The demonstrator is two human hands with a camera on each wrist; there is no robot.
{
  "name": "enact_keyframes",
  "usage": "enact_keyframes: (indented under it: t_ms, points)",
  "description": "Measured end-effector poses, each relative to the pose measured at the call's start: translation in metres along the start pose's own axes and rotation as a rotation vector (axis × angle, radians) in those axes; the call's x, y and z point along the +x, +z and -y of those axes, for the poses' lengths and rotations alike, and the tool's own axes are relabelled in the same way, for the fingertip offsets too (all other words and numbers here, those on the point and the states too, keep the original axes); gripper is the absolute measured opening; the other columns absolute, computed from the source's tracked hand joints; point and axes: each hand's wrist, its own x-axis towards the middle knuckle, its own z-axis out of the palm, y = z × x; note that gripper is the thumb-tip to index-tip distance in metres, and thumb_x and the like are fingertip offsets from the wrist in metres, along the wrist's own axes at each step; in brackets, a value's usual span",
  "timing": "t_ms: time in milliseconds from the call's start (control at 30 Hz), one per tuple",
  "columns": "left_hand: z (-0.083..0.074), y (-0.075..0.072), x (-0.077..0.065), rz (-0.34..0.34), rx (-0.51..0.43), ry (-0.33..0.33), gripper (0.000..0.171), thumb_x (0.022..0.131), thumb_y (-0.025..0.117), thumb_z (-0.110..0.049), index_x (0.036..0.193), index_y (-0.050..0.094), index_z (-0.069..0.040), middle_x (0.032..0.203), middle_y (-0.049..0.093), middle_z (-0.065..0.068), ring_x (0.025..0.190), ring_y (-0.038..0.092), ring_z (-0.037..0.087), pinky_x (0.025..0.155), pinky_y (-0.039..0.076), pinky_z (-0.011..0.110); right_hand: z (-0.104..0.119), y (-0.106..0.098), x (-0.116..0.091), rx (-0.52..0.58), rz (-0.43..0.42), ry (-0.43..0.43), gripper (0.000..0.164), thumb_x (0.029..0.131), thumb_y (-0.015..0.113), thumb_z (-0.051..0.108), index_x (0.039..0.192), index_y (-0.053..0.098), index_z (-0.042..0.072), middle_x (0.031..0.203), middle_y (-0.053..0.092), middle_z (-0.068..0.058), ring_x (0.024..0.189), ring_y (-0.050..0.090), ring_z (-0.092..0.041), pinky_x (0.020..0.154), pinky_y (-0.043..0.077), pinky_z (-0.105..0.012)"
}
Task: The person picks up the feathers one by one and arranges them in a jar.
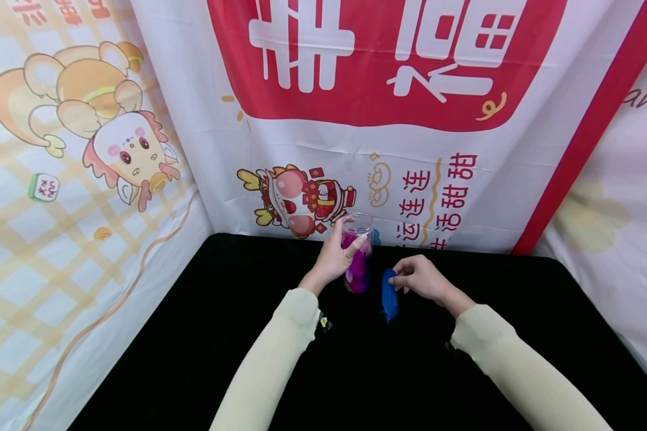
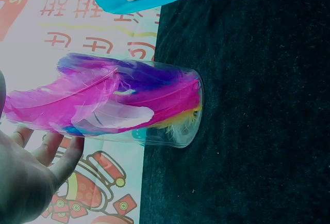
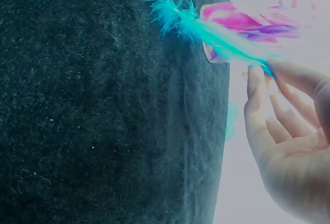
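Note:
A clear plastic cup (image 1: 358, 222), tall and upright, holds feathers (image 2: 129, 100) in pink, purple, white and a little yellow. My left hand (image 1: 335, 251) grips the cup around its upper part, with the thumb across the near side. In my right hand (image 1: 422, 278), thumb and forefinger pinch a blue feather (image 1: 389, 296) by one end. Its fluffy end (image 3: 178, 17) hangs downward, just to the right of the cup. The right wrist view shows the other fingers of that hand loosely bent below the pinch.
Black cloth (image 1: 194, 335) covers the table. Behind its far edge hangs a white and red printed curtain (image 1: 313, 137). To the left is a checked curtain (image 1: 86, 239) with a cartoon figure, and another pale curtain (image 1: 609, 287) hangs at the right.

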Motion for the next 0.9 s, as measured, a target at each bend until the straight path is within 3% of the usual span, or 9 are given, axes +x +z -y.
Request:
enact_keyframes:
  t_ms: [300,700,900]
  points:
    - [-0.002,0.0,-0.002,0.008,0.009,-0.007,0.067,0.102,0.057,-0.053,0.154,0.033,-0.019,0.138,0.052,0.015,0.125,0.053,0.029,0.11,0.042,0.054,0.006,-0.003,0.001,-0.022,-0.017,0.011,0.009,0.093,0.075,0.008,0.096,0.075,-0.001,0.086,0.074,-0.013,0.078,0.071,-0.024,0.064,0.059,-0.034]
    - [0.001,0.0,0.0,0.011,0.008,-0.003,0.065,0.102,0.057,-0.052,0.153,0.034,-0.02,0.136,0.053,0.015,0.124,0.053,0.03,0.11,0.042,0.055,0.015,-0.01,0.002,-0.048,-0.042,-0.007,0.009,0.093,0.076,0.009,0.094,0.075,0.0,0.086,0.074,-0.011,0.081,0.07,-0.031,0.069,0.061,-0.042]
    - [0.0,0.001,0.0,0.007,0.009,-0.018,0.062,0.101,0.057,-0.054,0.152,0.034,-0.025,0.145,0.049,0.013,0.13,0.05,0.029,0.112,0.04,0.055,0.017,-0.015,0.002,-0.047,-0.053,-0.011,0.012,0.092,0.076,0.011,0.094,0.075,-0.001,0.087,0.074,-0.013,0.08,0.069,-0.028,0.068,0.06,-0.039]
